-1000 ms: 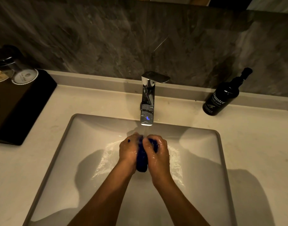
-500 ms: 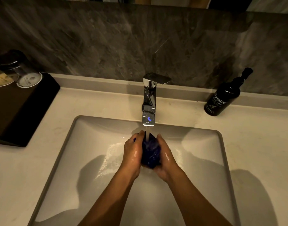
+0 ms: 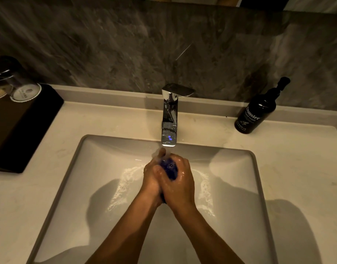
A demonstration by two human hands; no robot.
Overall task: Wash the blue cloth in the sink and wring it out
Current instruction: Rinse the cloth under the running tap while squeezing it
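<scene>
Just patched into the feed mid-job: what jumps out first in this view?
At centre, the left hand and right hand are pressed together around a bunched dark blue cloth, right under the running chrome faucet over the white rectangular sink. A black pump bottle of hand wash stands on the counter at back right.

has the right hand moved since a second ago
Yes. The right hand has closed over the blue cloth, overlapping the left hand, under the faucet.
</scene>
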